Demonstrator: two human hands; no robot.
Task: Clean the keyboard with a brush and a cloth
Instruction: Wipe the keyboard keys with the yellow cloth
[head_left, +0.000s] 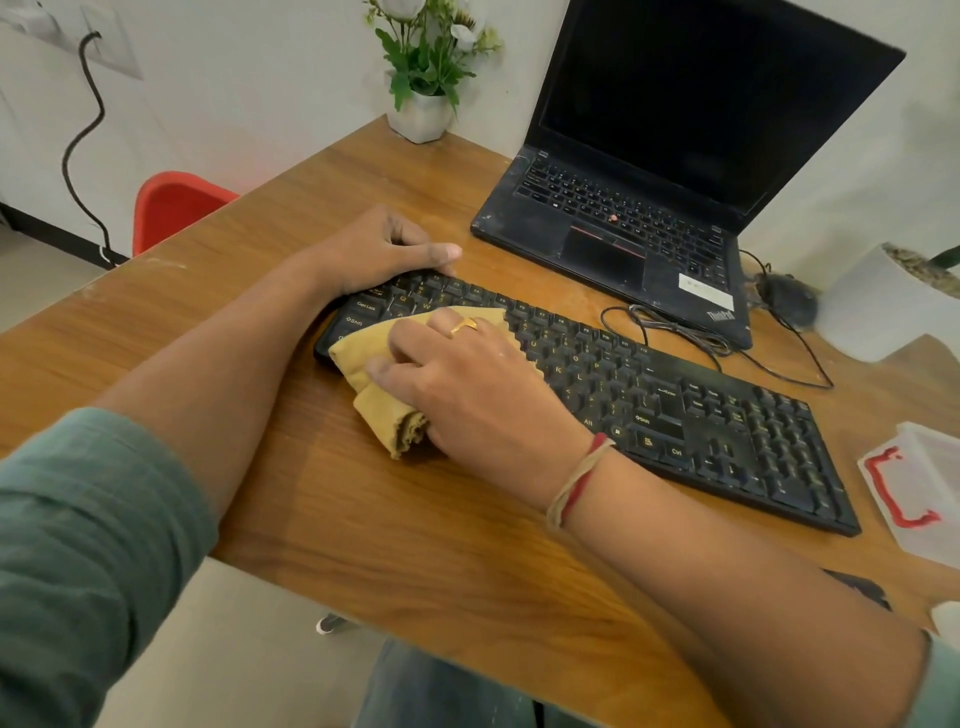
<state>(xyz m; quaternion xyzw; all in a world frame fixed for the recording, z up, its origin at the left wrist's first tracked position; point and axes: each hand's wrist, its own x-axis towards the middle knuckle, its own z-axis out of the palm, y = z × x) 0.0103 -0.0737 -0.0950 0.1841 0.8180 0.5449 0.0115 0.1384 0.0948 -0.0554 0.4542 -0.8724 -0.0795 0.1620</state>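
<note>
A black full-size keyboard (675, 405) lies diagonally on the wooden desk (415, 545). My left hand (384, 249) grips its far left corner, thumb along the top edge. My right hand (467, 384) presses a folded tan cloth (374, 384) onto the keyboard's left end, over the lower-left keys. Part of the cloth hangs off the keyboard's near edge onto the desk. No brush is in view.
An open black laptop (675, 182) stands behind the keyboard, with a cable (701, 338) and a dark mouse (787, 296) beside it. White plant pots stand at the back (418, 117) and right (878, 306). A clear plastic box (919, 493) lies at the right edge. A red chair (171, 205) is left.
</note>
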